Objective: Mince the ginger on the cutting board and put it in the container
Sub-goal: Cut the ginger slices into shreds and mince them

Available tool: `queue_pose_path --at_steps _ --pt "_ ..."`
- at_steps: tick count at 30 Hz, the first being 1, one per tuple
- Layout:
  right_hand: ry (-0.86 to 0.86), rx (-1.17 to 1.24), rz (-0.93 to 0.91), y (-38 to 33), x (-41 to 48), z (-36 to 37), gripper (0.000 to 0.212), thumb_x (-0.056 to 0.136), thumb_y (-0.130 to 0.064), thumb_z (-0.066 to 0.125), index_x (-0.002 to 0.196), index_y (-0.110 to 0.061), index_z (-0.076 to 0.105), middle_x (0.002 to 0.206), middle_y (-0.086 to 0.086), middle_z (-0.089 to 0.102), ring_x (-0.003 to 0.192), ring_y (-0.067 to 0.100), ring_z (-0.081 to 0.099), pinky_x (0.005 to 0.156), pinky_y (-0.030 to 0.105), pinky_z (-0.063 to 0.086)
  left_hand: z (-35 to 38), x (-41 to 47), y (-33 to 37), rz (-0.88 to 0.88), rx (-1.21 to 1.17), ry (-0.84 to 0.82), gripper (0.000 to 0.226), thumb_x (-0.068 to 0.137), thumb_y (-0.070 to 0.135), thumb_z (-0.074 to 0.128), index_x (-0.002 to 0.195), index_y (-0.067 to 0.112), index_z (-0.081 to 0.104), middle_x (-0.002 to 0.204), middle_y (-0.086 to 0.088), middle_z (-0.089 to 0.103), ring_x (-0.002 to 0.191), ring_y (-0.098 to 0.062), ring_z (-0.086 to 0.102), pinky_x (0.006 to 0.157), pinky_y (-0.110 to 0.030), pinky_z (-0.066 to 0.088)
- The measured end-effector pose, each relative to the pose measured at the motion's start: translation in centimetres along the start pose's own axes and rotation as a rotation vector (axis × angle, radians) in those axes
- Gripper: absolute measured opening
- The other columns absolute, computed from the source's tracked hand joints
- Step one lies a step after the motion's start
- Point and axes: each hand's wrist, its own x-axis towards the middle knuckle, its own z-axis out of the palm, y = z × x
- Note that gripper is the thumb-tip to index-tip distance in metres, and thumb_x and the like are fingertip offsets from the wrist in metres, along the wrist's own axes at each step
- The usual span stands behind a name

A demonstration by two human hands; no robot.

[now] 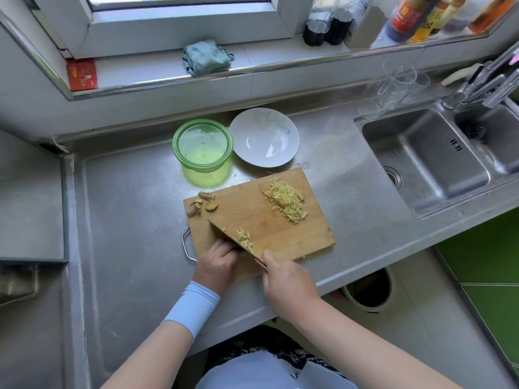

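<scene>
Ginger strips point(287, 201) lie heaped at the far right of the cutting board point(280, 237), and a few bits cling to the tilted knife point(224, 234). The right hand point(283, 279) grips the knife's handle. The left hand point(219, 258) rests against the blade, its fingers hidden, so its grip cannot be told. The green container point(202, 144) stands beyond the board, beside a plate point(264, 137).

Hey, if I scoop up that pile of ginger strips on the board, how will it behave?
The ginger strips lie as loose thin slivers, so they would probably scatter rather than lift together. Stray bits dot the cutting board, so a push likely sheds more.
</scene>
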Motion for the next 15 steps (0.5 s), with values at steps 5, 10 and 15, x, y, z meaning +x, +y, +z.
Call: queue_pose_path --at_steps 5,10,15 --pt "0.0 -0.004 -0.006 0.0 -0.2 -0.4 0.016 0.102 -0.026 0.039 0.117 -0.023 0.038 0.078 0.006 0.056 0.071 0.033 0.053 0.058 0.037 0.038 0.3 -0.5 -0.1 -0.058 -0.017 0.008 0.015 0.074 -0.003 0.072 0.082 0.009 0.075 0.085 -0.01 0.069 0.078 -0.028 0.06 0.066 -0.035 0.05" --pt "0.003 -0.003 0.007 0.3 -0.9 -0.3 0.018 0.102 -0.025 0.04 0.119 -0.02 0.04 0.082 0.007 0.061 0.072 0.033 0.055 0.058 0.037 0.037 0.5 -0.5 -0.1 -0.07 -0.009 -0.014 0.01 0.075 -0.002 0.073 0.079 0.007 0.073 0.085 -0.011 0.069 0.076 -0.029 0.061 0.062 -0.034 0.052" --pt "0.012 0.004 -0.026 -0.6 0.6 -0.2 0.008 0.102 -0.026 0.04 0.109 -0.021 0.038 0.072 0.004 0.051 0.069 0.034 0.055 0.056 0.036 0.036 0.6 -0.5 0.1 -0.06 0.047 0.013 0.013 0.084 0.005 0.067 0.073 0.007 0.072 0.079 -0.009 0.068 0.071 -0.027 0.058 0.06 -0.036 0.049"
